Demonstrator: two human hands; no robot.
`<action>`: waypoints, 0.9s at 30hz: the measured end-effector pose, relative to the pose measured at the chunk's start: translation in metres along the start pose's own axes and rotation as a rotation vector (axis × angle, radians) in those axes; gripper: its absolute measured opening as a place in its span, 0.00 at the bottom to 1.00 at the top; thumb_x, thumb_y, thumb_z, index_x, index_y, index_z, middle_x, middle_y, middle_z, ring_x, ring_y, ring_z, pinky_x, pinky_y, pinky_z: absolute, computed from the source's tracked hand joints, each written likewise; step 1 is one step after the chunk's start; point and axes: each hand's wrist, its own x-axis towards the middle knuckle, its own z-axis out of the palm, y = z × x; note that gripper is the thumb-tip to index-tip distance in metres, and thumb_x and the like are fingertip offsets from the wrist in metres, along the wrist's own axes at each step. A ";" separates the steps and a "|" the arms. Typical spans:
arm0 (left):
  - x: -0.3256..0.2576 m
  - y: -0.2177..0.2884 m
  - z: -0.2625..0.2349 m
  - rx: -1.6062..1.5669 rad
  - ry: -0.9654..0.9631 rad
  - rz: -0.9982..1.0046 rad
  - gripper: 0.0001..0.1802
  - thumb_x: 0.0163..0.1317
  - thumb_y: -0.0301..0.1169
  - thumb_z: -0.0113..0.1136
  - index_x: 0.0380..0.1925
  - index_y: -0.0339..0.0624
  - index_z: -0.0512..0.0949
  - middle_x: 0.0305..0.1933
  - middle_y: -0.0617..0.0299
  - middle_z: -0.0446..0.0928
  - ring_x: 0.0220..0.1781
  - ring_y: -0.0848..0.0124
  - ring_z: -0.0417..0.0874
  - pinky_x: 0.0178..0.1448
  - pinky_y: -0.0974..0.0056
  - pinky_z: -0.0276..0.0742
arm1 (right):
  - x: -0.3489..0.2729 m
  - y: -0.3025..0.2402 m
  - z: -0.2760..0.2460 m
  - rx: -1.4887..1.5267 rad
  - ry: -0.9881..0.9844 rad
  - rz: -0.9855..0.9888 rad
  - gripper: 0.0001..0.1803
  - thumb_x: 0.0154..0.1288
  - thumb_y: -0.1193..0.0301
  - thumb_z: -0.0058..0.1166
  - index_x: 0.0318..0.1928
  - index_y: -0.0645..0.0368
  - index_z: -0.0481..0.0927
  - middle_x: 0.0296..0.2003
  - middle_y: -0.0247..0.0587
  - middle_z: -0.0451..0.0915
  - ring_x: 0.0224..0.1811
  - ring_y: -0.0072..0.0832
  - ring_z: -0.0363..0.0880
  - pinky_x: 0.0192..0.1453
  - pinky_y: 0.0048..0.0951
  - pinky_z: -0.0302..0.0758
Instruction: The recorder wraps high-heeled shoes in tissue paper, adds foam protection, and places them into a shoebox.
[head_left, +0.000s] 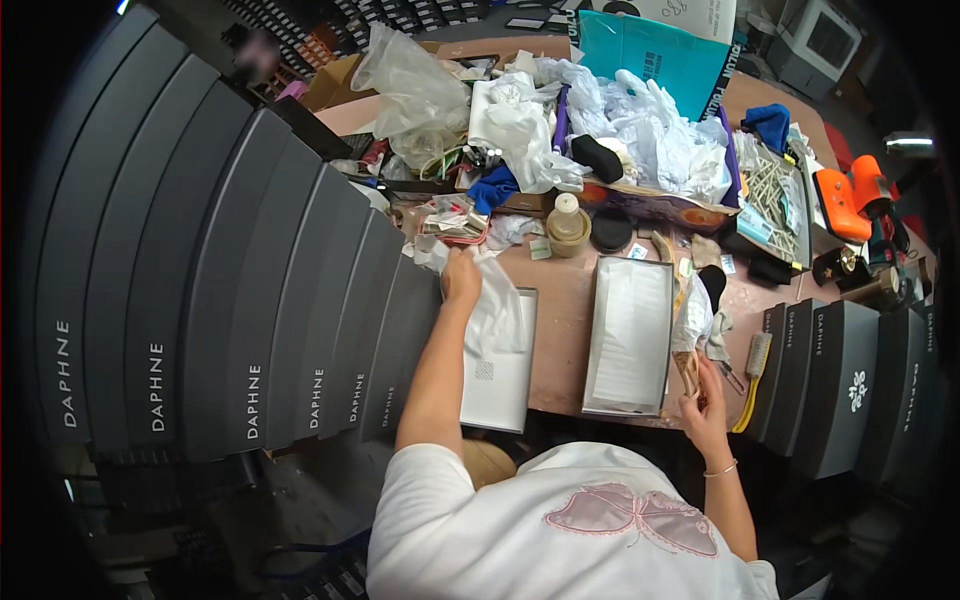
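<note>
My left hand point(462, 278) is closed on a sheet of white tissue paper point(497, 318). The sheet hangs over a shallow white-lined box part point(492, 400), likely a lid, at the table's near edge. To its right lies an open shoe box point(628, 345) with white paper inside. Beyond its right side my right hand point(706, 405) grips what looks like a shoe point(686, 368), brownish and patterned, its far end covered in white paper point(694, 318). The fingertips of my left hand are partly hidden.
Tall stacks of dark grey shoe boxes stand at left point(230, 300) and right point(835, 390). A yellow-handled brush point(752, 385) lies by the right stack. Behind are a bottle point(567, 225), a round black tin point(611, 230), a carton of crumpled paper point(650, 135) and an orange tool point(842, 205).
</note>
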 end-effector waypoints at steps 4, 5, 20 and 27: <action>-0.067 0.114 -0.060 -0.536 0.312 0.293 0.14 0.52 0.15 0.49 0.38 0.38 0.77 0.41 0.50 0.75 0.45 0.52 0.77 0.48 0.55 0.74 | 0.001 -0.041 -0.002 0.232 -0.099 -0.004 0.33 0.52 0.81 0.48 0.63 0.65 0.65 0.67 0.48 0.55 0.67 0.32 0.59 0.65 0.28 0.61; -0.091 0.117 -0.044 -0.554 0.319 0.340 0.16 0.51 0.14 0.49 0.39 0.39 0.77 0.42 0.50 0.75 0.46 0.52 0.77 0.50 0.55 0.74 | 0.004 -0.048 0.000 0.291 -0.147 -0.007 0.33 0.53 0.81 0.48 0.63 0.64 0.65 0.67 0.48 0.55 0.67 0.32 0.59 0.65 0.28 0.61; -0.124 0.078 -0.023 -0.237 -0.638 -0.175 0.38 0.50 0.35 0.69 0.62 0.43 0.66 0.60 0.43 0.65 0.62 0.49 0.66 0.63 0.54 0.65 | 0.028 -0.047 0.029 0.562 -0.562 0.313 0.33 0.59 0.74 0.52 0.66 0.60 0.61 0.47 0.39 0.74 0.44 0.19 0.73 0.47 0.20 0.70; -0.194 0.100 -0.055 -0.058 -0.166 0.339 0.25 0.51 0.25 0.61 0.52 0.42 0.74 0.57 0.49 0.69 0.61 0.50 0.65 0.64 0.48 0.61 | 0.012 -0.052 -0.027 0.700 -0.729 0.383 0.34 0.58 0.69 0.50 0.66 0.61 0.60 0.40 0.45 0.77 0.38 0.24 0.78 0.34 0.24 0.77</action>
